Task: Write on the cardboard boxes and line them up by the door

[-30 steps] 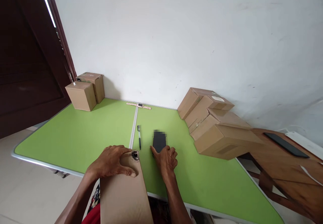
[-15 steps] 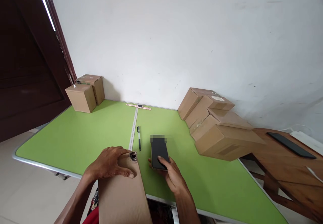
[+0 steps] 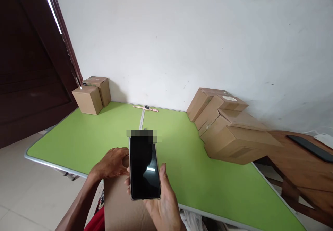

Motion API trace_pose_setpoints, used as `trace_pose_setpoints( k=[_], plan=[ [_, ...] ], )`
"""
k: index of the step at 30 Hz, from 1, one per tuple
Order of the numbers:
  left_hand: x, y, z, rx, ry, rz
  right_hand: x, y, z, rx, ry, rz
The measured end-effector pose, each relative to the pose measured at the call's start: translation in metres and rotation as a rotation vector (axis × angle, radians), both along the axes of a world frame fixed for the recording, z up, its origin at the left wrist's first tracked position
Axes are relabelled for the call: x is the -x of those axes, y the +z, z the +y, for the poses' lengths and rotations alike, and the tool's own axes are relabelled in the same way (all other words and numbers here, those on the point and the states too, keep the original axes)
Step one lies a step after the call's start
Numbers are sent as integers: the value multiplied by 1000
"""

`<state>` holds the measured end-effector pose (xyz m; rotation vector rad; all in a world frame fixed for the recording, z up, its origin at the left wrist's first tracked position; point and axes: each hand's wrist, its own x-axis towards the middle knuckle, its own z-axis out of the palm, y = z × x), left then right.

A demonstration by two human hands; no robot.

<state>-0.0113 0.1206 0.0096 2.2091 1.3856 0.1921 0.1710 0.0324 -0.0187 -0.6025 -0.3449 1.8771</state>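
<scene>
My right hand [image 3: 165, 199] is closed round a black smartphone [image 3: 144, 168] in a clear case, its dark screen turned towards me. The phone is raised over the near edge of the table and partly covers a cardboard box [image 3: 125, 206]. My left hand [image 3: 113, 163] grips the far end of that box, fingers over its left side and thumb on top; the thumb tip is partly behind the phone. Just the tip of a pen shows past the phone's upper edge. A smartwatch [image 3: 147, 108] with a pale pink strap lies stretched out near the wall.
The green folding table [image 3: 208, 186] stands against a white wall. Two cardboard boxes [image 3: 90, 100] sit at its back left, and several more [image 3: 234, 140] lean together at the right. Beyond them, a wooden table [image 3: 307, 165] holds a dark flat object [image 3: 309, 147] and a white power strip [image 3: 324, 139].
My right hand has lifted the phone off to the left and closer to me, tilting its screen up. It now hides most of the pen. My left hand stays on the box.
</scene>
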Motion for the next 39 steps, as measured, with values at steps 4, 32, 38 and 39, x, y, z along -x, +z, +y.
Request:
trace_pose_setpoints(
  k=[4,32,38,39],
  plan=[
    [2,-1,0,-8,-16,-16,13,-16,-8,78,2,32],
    [3,3,1,79,2,-27,-116,-85,119,71,-448,-1000],
    [2,5,2,73,-8,-21,-130,-116,149,102,-387,-1220],
    [1,6,2,75,-9,-19,-131,-119,151,102,-374,-1254]
  ],
)
